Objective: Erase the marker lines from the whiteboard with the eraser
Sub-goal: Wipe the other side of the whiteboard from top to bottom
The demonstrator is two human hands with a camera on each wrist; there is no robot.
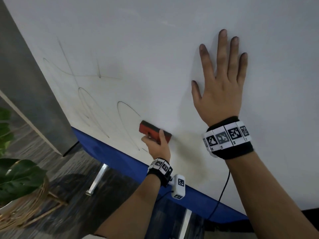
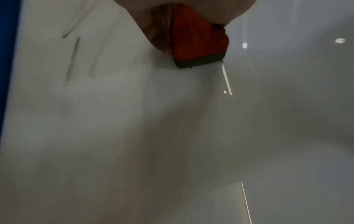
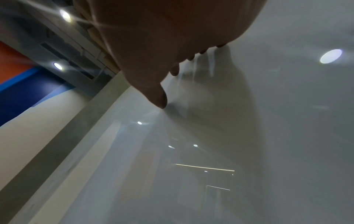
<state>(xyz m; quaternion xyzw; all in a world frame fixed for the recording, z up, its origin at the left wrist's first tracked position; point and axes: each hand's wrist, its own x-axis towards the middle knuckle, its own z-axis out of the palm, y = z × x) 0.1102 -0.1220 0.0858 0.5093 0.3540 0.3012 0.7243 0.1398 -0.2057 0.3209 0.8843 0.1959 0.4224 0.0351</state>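
Note:
A white whiteboard fills the head view, with thin dark marker lines looping over its lower left part. My left hand grips a red eraser with a dark felt face, pressed to the board near the bottom edge, just right of the loops. In the left wrist view the eraser sits against the board with blurred marker lines to its left. My right hand lies flat on the board at the upper right, fingers spread and straight. The right wrist view shows that hand's fingers touching the glossy surface.
A blue frame runs along the board's lower edge above metal legs. A grey pillar stands at the left. A leafy plant in a wicker basket sits on the floor at the lower left. A black cable hangs from my right wrist.

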